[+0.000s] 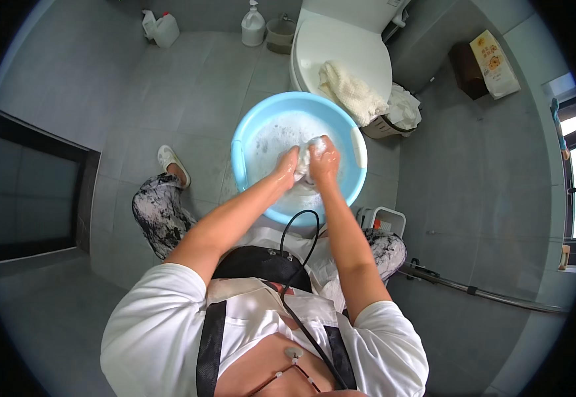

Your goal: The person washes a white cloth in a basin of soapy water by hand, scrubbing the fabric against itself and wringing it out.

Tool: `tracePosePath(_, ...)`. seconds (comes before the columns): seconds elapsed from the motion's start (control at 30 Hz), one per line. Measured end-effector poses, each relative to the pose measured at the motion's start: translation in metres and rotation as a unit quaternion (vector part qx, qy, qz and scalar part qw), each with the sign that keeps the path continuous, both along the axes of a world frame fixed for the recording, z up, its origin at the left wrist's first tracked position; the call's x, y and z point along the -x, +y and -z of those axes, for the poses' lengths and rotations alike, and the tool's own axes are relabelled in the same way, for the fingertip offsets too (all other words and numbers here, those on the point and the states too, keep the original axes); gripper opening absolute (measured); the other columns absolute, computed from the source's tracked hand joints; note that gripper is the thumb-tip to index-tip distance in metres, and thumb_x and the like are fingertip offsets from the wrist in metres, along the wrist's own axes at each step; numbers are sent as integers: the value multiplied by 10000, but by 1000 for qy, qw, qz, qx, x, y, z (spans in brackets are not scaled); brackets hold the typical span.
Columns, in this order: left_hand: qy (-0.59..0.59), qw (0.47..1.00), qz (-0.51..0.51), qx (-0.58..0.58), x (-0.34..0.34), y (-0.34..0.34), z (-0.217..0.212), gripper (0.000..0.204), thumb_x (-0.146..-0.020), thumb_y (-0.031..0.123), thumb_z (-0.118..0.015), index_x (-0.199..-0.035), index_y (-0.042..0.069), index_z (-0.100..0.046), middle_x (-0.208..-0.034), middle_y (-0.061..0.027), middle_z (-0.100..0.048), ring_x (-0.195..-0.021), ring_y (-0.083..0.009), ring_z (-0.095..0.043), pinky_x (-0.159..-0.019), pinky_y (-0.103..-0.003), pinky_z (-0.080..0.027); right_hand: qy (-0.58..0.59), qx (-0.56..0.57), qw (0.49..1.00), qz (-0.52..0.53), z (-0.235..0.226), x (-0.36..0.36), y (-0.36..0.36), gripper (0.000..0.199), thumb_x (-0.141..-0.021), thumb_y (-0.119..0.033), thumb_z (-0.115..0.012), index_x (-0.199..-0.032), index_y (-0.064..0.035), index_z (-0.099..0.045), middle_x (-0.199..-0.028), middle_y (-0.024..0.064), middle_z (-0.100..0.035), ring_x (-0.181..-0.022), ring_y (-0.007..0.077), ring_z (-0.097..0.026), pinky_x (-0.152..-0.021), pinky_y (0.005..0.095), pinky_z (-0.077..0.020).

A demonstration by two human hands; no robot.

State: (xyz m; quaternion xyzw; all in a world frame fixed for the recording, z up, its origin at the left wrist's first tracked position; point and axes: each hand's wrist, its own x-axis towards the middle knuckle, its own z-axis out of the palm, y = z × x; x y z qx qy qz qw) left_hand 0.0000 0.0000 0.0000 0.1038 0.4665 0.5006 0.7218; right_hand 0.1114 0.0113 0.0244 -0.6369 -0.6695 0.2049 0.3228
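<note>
A light blue basin (240,162) full of sudsy water stands in front of me. Over it, both my hands grip a wet, foamy white cloth (304,162), bunched between them. My left hand (288,167) is closed on the cloth's left side. On the other side, my right hand (324,161) has its fingers wrapped round the cloth, with foam on top. Part of the cloth is hidden by the hands, and its exact kind does not show. A white bar-shaped piece (359,147) lies along the basin's right rim.
Behind the basin is a white toilet (321,46) with a cream towel (354,92) draped on its lid. A lined waste bin (402,109) stands beside it. A pump bottle (253,26), a small bucket (279,36) and a white jug (164,30) line the back wall.
</note>
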Motion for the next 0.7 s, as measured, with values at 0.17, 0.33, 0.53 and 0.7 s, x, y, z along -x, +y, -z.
tracePosePath(0.17, 301, 929, 79, -201, 30, 18, -18, 207, -794, 187, -535, -950, 51, -547, -873, -36, -556, -767, -121, -525, -676, -247, -427, -150, -12, 989, -4, -22, -40, 0, 236, -774, -280, -536, -923, -97, -549, -998, 116, -536, -773, 352, -543, -666, 402, -442)
tracePosePath(0.33, 607, 679, 32, -412, 67, 44, -14, 130, -730, 122, -564, -857, 105, -583, -913, -82, -556, -877, -257, -522, -759, -340, -407, -247, -193, 941, -127, -37, -43, 8, 461, -634, -96, -655, -1069, -204, -545, -1212, 100, -395, -966, 310, -479, -790, 368, -416)
tracePosePath(0.53, 710, 512, 276, -397, 46, 19, 13, 240, -756, 97, -499, -976, 99, -595, -1163, -109, -454, -1115, -264, -370, -887, -374, -360, -123, 90, 959, -239, 14, -45, 19, 407, -701, -217, -616, -1097, -186, -526, -1204, 106, -413, -1005, 311, -472, -819, 377, -399)
tracePosePath(0.7, 667, 634, 316, -230, 37, 5, 24, 328, -825, 131, -389, -1140, 92, -472, -1160, -137, -451, -1014, -306, -474, -851, -399, -384, -177, 90, 972, -122, 21, -27, 8, 353, -756, -203, -558, -1098, -127, -510, -1070, 174, -518, -970, 320, -512, -852, 353, -399)
